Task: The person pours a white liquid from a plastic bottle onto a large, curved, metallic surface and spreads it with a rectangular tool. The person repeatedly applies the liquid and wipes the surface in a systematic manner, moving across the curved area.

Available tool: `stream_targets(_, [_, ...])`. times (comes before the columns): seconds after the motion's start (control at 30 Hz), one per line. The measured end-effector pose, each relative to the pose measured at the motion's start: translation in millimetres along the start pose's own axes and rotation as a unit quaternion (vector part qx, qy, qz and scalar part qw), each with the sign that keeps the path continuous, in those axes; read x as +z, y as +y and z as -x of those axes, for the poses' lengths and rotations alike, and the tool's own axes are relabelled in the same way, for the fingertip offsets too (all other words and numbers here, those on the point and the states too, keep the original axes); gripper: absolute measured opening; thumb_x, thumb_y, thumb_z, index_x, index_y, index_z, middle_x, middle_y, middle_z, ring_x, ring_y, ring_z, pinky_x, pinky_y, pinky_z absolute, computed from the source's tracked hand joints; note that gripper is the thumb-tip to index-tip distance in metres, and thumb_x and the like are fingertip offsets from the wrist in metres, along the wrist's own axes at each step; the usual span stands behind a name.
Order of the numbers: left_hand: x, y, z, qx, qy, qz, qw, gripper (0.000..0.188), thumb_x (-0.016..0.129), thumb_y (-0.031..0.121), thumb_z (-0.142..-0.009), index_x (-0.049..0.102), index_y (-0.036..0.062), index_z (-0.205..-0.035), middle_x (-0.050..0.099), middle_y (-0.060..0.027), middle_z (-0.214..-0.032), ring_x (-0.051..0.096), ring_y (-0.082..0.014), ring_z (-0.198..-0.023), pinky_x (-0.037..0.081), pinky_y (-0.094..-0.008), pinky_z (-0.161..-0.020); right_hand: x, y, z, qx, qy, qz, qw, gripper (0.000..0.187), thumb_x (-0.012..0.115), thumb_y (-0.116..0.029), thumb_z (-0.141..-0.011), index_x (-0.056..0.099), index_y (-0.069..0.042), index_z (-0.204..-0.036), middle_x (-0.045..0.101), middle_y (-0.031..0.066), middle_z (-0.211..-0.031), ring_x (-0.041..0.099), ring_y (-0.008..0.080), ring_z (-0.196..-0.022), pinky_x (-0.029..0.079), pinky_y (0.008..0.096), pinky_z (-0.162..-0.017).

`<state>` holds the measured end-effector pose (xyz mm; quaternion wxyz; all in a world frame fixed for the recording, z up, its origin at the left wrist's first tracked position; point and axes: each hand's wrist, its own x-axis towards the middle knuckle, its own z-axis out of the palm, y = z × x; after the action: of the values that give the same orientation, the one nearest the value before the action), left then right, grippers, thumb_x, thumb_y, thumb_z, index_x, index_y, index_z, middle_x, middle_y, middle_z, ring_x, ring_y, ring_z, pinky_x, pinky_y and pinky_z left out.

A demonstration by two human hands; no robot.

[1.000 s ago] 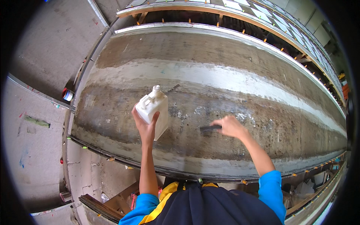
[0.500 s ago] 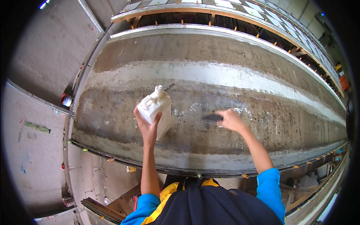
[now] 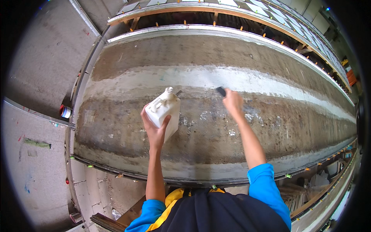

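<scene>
A white plastic jug (image 3: 171,112) with a narrow neck is gripped in my left hand (image 3: 155,133), thumb on its near side and fingers along its left. It is held over the stained brown tabletop (image 3: 216,135). To the right, my right hand (image 3: 233,102) is closed on a small dark flat scraper (image 3: 221,91). The scraper lies over the near border of a pale whitish band (image 3: 201,75) that runs lengthwise across the surface. Whether its edge touches the surface, I cannot tell.
Small orange clips line the table's raised far rim (image 3: 201,27). Beyond it stands a wooden-edged rack (image 3: 166,9) bearing white sheets. A red-and-white can (image 3: 65,111) sits off the left end. Wooden boards (image 3: 110,222) lie below, at the near left.
My right hand has swept the scraper away from me, from the dark stained area to the pale band. The jug in my left hand has shifted slightly to the right.
</scene>
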<state>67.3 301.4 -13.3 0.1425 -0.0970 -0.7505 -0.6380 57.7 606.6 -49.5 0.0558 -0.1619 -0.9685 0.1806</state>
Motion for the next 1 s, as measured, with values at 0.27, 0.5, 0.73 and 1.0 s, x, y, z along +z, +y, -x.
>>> stream_targets(0.27, [3.2, -5.4, -13.2, -0.014, -0.031, -0.009, 0.999, 0.075, 0.077, 0.022, -0.07, 0.033, 0.0062, -0.128, 0.041, -0.0119, -0.12, 0.043, -0.0247, -0.113, 0.037, -0.0367, -0.094, 46.9, -33.5, 16.4, -0.105, 0.03, 0.074, 0.991, 0.034, 0.056, 0.01, -0.07, 0.064, -0.005, -0.1, 0.063, 0.0077, -0.061, 0.053, 0.0122, -0.044, 0.042, 0.0243, -0.043])
stream_targets(0.5, [-4.7, 1.3, -11.5, -0.035, -0.032, -0.006, 0.999, 0.074, 0.078, 0.023, -0.069, 0.034, 0.0064, -0.127, 0.04, -0.0118, -0.121, 0.043, -0.0254, -0.113, 0.037, -0.0382, -0.094, -0.6, -23.5, 114.4, -0.195, -0.181, -0.027, 0.964, 0.041, 0.056, 0.007, -0.074, 0.061, -0.009, -0.111, 0.065, 0.0085, -0.071, 0.051, 0.0102, -0.046, 0.043, 0.022, -0.042])
stream_targets(0.73, [25.3, 15.4, 7.5, -0.016, -0.079, -0.018, 0.997, 0.073, 0.078, 0.024, -0.069, 0.035, 0.0067, -0.126, 0.042, -0.0113, -0.12, 0.044, -0.0246, -0.112, 0.038, -0.0378, -0.094, -12.7, 63.4, 48.0, -0.043, -0.028, 0.033, 0.998, 0.037, 0.05, 0.005, -0.079, 0.061, -0.011, -0.11, 0.06, 0.006, -0.063, 0.039, 0.0061, -0.038, 0.029, 0.0181, -0.032])
stream_targets(1.0, [11.2, 16.1, 44.6, -0.001, -0.063, -0.045, 0.997, 0.074, 0.079, 0.022, -0.068, 0.036, 0.0053, -0.125, 0.043, -0.0114, -0.119, 0.045, -0.0248, -0.111, 0.037, -0.0371, -0.094, 14.7, 36.8, 173.7, -0.349, -0.027, -0.066, 0.934, 0.043, 0.052, 0.009, -0.072, 0.064, -0.015, -0.105, 0.066, 0.0045, -0.102, 0.059, 0.0103, -0.06, 0.05, 0.0224, -0.051])
